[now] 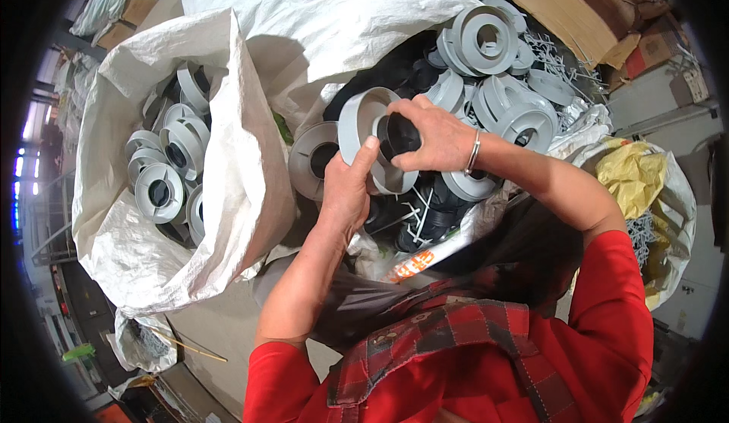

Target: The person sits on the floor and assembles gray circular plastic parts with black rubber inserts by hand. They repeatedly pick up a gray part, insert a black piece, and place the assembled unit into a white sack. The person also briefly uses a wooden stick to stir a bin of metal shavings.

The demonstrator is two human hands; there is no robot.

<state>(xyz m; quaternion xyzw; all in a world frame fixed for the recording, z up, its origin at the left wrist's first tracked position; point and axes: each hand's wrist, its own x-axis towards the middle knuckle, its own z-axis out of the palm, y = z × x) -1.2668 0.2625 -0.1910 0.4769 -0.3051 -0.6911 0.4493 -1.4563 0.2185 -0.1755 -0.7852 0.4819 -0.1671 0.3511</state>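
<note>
My left hand (349,182) is closed on the rim of a light grey plastic ring part (355,128), its thumb pressed on the near side. From the right, my right hand (443,136) pinches a black round insert (401,131) at the middle of that grey part. Whether the insert is seated or loose cannot be made out, since my fingers cover part of it. Just left of my hands, another grey flanged ring (305,163) with a dark centre rests beside the white sack. Below them lie black parts (437,214) with thin grey plastic sprues (414,218) among them.
On the left stands an open white woven sack (262,172) holding several grey rings with black centres (159,193). Grey rings (486,39) pile up at the far right, beside scattered sprues (558,55) and cardboard (577,13). A sack with yellow plastic (632,176) stands right of my arm.
</note>
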